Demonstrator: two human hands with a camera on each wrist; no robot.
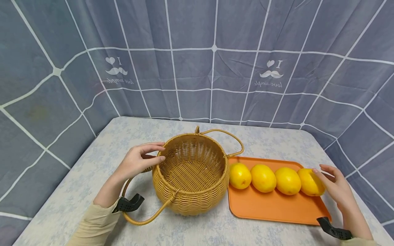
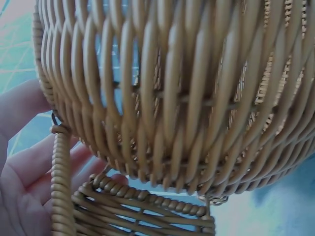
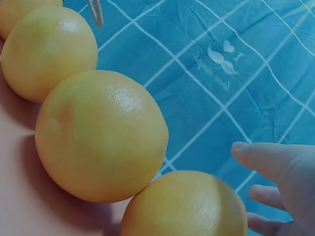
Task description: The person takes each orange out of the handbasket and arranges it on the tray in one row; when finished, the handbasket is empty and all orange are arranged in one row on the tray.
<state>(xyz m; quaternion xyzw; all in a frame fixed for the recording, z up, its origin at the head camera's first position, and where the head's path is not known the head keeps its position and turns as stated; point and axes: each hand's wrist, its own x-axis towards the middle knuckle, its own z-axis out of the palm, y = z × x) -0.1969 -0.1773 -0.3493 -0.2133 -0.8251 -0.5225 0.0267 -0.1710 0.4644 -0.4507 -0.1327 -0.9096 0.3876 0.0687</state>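
Note:
A round wicker basket (image 1: 191, 203) with two looped handles stands on the table, its inside bare. My left hand (image 1: 140, 159) is at its left rim, thumb and fingers fairly straight, the tips overlapping the rim. The left wrist view shows that hand (image 2: 29, 172) behind a handle (image 2: 61, 182), close against the weave. Several yellow lemon-like fruits (image 1: 263, 178) lie in a row on an orange tray (image 1: 271, 208). My right hand (image 1: 338, 186) is beside the rightmost fruit (image 1: 310, 182), fingers loosely spread, holding nothing; in the right wrist view its thumb extends near that fruit (image 3: 184, 209).
The table (image 1: 129, 131) has a pale patterned cover. A grey-blue curtain (image 1: 191, 68) with white lines hangs behind and at both sides. The tray's left edge is close to the basket, and one basket handle (image 1: 237, 140) reaches out above the tray's back-left corner.

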